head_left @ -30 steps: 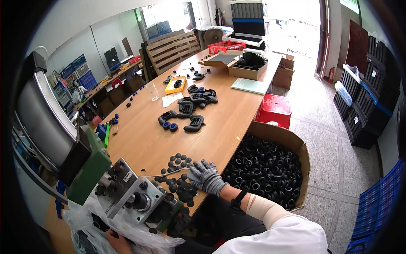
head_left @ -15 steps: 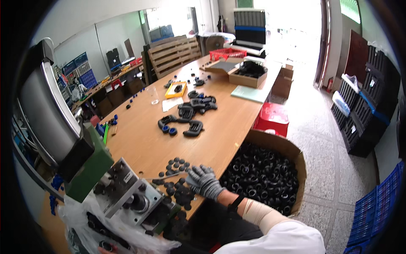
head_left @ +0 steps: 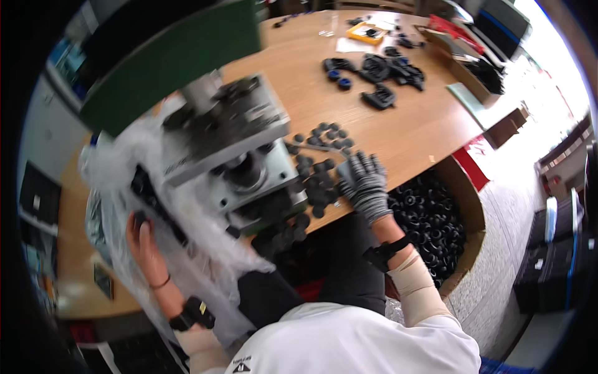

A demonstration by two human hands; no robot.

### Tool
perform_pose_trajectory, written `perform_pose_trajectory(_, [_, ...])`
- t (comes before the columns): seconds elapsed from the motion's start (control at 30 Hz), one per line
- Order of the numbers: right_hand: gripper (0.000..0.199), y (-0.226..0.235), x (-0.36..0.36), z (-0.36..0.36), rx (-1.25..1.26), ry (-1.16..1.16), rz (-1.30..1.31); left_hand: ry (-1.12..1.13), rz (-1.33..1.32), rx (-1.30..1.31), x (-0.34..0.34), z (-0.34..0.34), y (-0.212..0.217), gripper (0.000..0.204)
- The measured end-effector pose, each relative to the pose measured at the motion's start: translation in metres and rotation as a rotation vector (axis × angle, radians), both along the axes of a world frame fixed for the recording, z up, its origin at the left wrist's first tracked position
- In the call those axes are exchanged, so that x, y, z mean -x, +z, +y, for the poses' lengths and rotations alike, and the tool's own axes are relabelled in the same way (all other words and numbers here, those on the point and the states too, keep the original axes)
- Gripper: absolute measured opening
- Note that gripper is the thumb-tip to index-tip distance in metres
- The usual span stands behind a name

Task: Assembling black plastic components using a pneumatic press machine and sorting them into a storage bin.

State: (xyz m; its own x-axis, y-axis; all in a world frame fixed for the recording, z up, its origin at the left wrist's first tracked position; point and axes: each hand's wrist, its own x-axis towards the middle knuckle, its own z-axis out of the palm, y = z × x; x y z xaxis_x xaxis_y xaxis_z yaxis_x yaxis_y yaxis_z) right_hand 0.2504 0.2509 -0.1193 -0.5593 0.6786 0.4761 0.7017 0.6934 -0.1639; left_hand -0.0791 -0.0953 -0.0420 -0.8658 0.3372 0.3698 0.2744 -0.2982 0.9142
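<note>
My right hand (head_left: 363, 185), in a grey knit glove, lies flat with fingers spread on the wooden table (head_left: 398, 131), at the edge of a heap of small black round parts (head_left: 317, 181). My bare left hand (head_left: 142, 240) presses against clear plastic sheeting (head_left: 180, 237) that drapes the lower left side of a grey metal press machine (head_left: 240, 156); it seems to touch a dark part under the plastic. The machine stands between my two hands, with a green block (head_left: 168, 53) on top of it.
A cardboard box (head_left: 464, 206) full of black rubber rings (head_left: 427, 218) stands on the floor right of the table. Larger black and blue parts (head_left: 374, 71) lie farther along the table, with a yellow tray (head_left: 369, 32) beyond. Dark crates (head_left: 554, 262) stand at the right.
The view has dropped and swung down over the machine, which now fills the centre. My right hand stays on the heap of black parts. My left hand has come into view on the plastic sheeting.
</note>
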Motion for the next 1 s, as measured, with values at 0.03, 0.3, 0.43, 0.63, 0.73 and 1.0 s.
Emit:
perform_pose_trajectory(0.03, [0.059,0.001,0.000,0.000,-0.023,-0.028,0.026,-0.047,-0.026,-0.068,-0.005,0.007,0.006,0.049])
perform_pose_trajectory(0.3, [0.069,0.031,0.013,-0.032,0.139,-0.083,-0.192,-0.160,-0.027,-0.063,-0.051,0.002,0.036,0.055])
perform_pose_trajectory(0.43, [0.062,0.079,0.033,-0.070,0.059,0.316,0.481,-0.251,-0.081,-0.152,-0.071,0.016,0.050,0.056])
perform_pose_trajectory(0.63, [0.063,0.107,0.104,-0.111,0.118,0.427,0.583,-0.280,0.038,-0.040,-0.096,0.052,0.050,0.059])
perform_pose_trajectory(0.73, [0.050,0.146,0.130,-0.123,0.262,0.492,0.619,-0.318,0.063,-0.018,-0.097,0.064,0.042,0.058])
perform_pose_trajectory(1.0, [0.046,0.129,0.113,-0.110,0.213,0.397,0.496,-0.187,0.364,0.185,-0.105,0.104,0.047,0.052])
